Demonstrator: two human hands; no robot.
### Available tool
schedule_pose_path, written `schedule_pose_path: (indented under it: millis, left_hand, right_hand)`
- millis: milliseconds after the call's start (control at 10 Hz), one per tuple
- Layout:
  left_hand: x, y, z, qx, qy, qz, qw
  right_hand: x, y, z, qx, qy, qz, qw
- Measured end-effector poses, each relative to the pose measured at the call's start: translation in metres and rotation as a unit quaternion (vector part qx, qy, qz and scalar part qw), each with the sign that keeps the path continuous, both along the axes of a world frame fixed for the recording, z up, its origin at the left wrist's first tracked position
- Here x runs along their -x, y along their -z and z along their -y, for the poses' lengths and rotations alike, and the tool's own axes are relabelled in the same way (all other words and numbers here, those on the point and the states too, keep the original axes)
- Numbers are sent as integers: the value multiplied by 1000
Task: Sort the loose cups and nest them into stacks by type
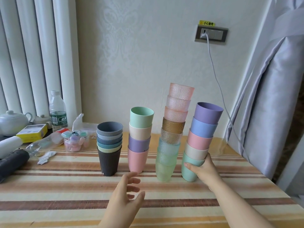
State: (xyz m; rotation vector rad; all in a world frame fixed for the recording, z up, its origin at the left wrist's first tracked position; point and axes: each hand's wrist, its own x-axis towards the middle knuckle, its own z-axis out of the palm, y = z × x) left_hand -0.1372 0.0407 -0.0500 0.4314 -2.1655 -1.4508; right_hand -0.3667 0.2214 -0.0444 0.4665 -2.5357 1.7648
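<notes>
Right hand (204,170) gripping pastel stack (201,139), fingertips hidden, left hand (127,193) released.

We see a pale damask-patterned wall (139,55) behind a striped counter (65,186). White vertical blinds (32,55) let daylight in, a grey outlet panel (211,34) feeds a white cable (218,86), and lilac fabric (269,104) drapes nearby.

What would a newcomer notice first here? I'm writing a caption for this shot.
Four cup stacks stand in a row on the striped table. The tallest, of see-through textured cups, rises right of centre. The right hand grips the pastel stack at the far right, while the left hand hovers open in front of the shorter pastel stack.
</notes>
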Motion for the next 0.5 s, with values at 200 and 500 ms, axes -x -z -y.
schedule_pose_path:
  millis: [200, 500]
  left_hand:
    - [-5, -1, 2, 2, 5, 3, 1000]
    - [-13, -7, 9, 12, -5, -12, 1000]
  right_hand:
    - [-8, -3, 0, 35, -20, 9, 999]
    - [-26, 2, -16, 13, 38, 8, 999]
